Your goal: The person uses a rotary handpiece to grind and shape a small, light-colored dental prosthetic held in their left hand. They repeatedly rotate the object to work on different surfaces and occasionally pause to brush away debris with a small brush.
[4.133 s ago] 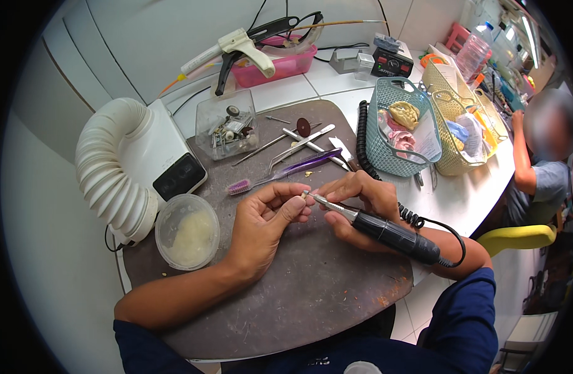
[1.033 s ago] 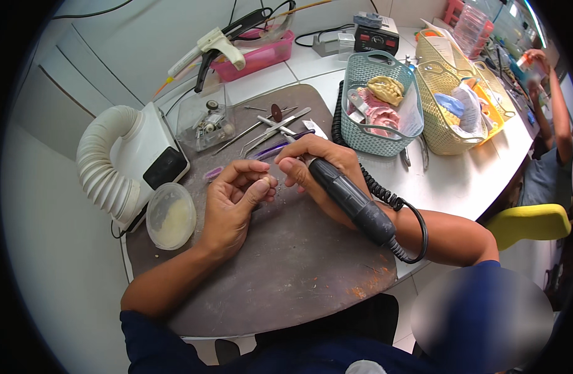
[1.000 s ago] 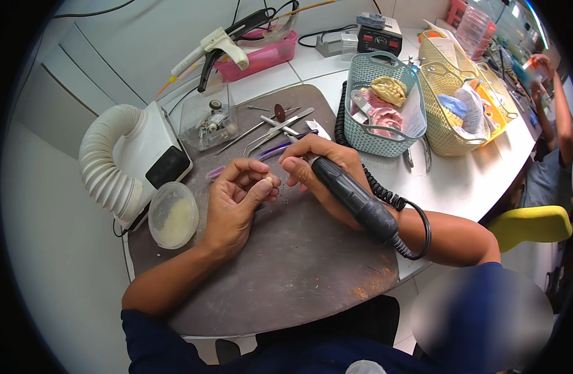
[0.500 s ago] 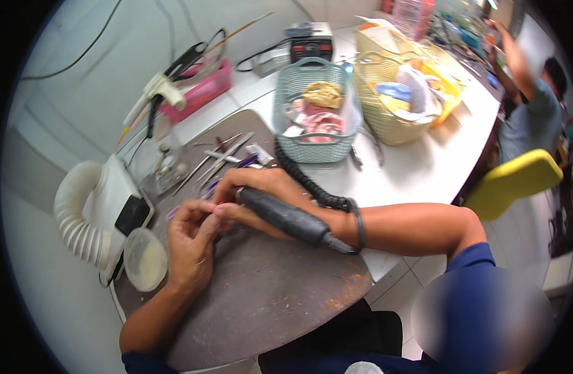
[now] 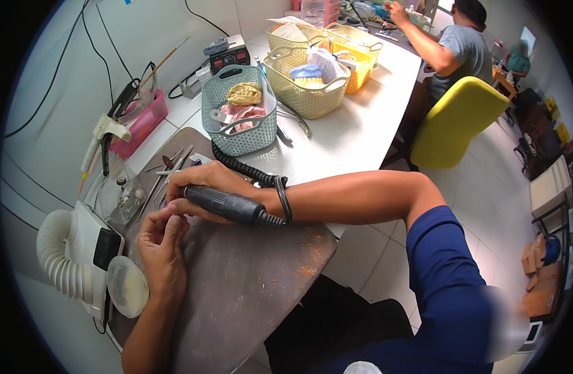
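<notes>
My right hand [image 5: 213, 178] is closed around a black rotary handpiece [image 5: 229, 204], whose back end points toward my right wrist. Its coiled black cord [image 5: 239, 164] loops by the wrist and runs back toward a basket. My left hand [image 5: 163, 252] is closed in a pinch, fingertips meeting those of my right hand. Whatever lies between them is hidden, as is the handpiece's working tip. Both hands are over a worn grey-brown board [image 5: 255, 274]. Just beyond them lie several slim metal hand tools [image 5: 174, 167].
Left stands a white unit with a ribbed hose [image 5: 55, 246], beside a round clear dish [image 5: 128, 287]. Behind are a teal basket [image 5: 241, 142] holding pink and yellow moulded pieces, cream baskets [image 5: 317, 103], a control box [image 5: 229, 57] and a pink tray [image 5: 140, 134]. A person [image 5: 464, 53] sits far right.
The view has swung to the right, so the bench and baskets appear farther left and more of the room shows. My hands stay together, the right still holding the handpiece.
</notes>
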A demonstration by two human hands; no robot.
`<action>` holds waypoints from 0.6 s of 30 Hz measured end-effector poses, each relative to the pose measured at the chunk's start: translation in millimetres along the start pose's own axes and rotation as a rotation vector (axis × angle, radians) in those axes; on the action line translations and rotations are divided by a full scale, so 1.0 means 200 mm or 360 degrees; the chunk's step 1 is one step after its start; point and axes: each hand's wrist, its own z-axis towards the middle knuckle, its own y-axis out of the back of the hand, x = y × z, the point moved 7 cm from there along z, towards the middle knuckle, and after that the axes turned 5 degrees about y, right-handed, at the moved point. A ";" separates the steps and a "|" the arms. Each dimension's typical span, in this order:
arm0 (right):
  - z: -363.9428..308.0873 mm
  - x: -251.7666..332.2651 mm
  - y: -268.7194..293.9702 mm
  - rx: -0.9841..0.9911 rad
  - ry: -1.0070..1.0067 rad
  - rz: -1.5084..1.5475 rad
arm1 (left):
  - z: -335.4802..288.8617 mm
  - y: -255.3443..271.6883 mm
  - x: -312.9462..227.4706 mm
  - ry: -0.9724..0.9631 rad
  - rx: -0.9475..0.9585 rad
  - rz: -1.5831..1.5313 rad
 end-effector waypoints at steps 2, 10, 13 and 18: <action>0.00 0.03 0.01 -0.0019 0.0052 -0.0091 | 0.01 -0.02 0.00 -0.0038 0.0043 0.0001; 0.02 0.08 -0.04 -0.0059 0.0109 -0.0471 | 0.03 0.05 0.02 -0.0148 -0.0017 0.0043; 0.00 0.11 -0.01 -0.0073 0.0143 -0.0689 | 0.05 0.01 0.05 -0.0183 0.0064 -0.0059; -0.03 0.31 -0.10 -0.0365 0.0021 -0.0737 | 0.01 0.05 0.02 -0.0198 0.0095 -0.0173</action>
